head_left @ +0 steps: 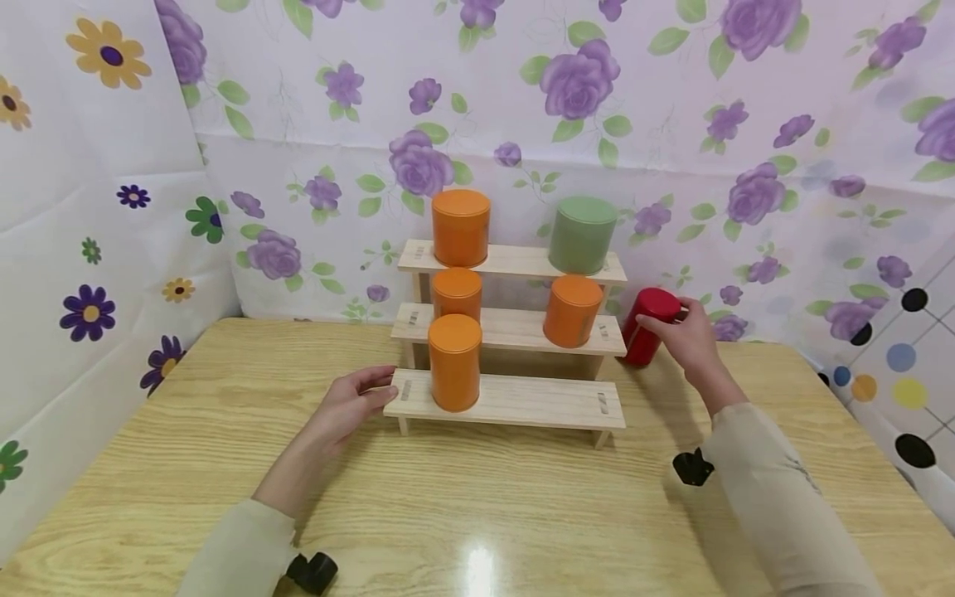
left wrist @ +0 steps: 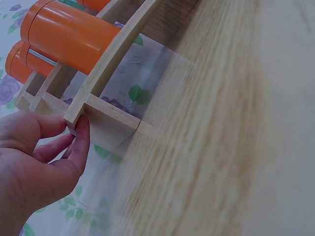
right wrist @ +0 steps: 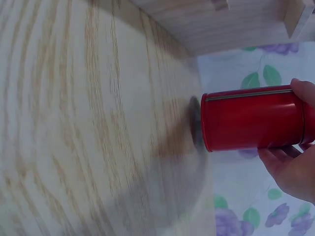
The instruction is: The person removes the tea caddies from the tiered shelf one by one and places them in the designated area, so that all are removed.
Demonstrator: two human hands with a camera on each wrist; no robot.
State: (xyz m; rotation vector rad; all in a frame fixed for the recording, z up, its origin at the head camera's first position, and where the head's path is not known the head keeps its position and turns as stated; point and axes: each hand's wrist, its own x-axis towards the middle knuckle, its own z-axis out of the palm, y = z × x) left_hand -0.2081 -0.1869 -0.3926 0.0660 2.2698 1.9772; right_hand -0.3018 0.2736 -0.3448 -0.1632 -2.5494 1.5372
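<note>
My left hand [head_left: 349, 408] pinches the left end of the lowest board of a three-tier wooden shelf [head_left: 540, 401]. In the left wrist view the thumb lies on top of the board end [left wrist: 78, 105], with fingers curled underneath. To the right of the shelf, my right hand [head_left: 692, 338] grips a red lidded canister [head_left: 639, 344] around its upper part. The right wrist view shows the red canister [right wrist: 253, 120] with its base close over the tabletop and a shadow beside it. Thumb and fingers lie on opposite sides of it.
On the left of the shelf, orange canisters stand on the top [head_left: 461, 232], middle [head_left: 457, 292] and bottom [head_left: 455, 365] tiers. A green canister [head_left: 582, 236] stands top right, another orange canister [head_left: 572, 313] middle right. Flowered cloth [head_left: 313, 240] hangs behind the wooden table [head_left: 448, 506].
</note>
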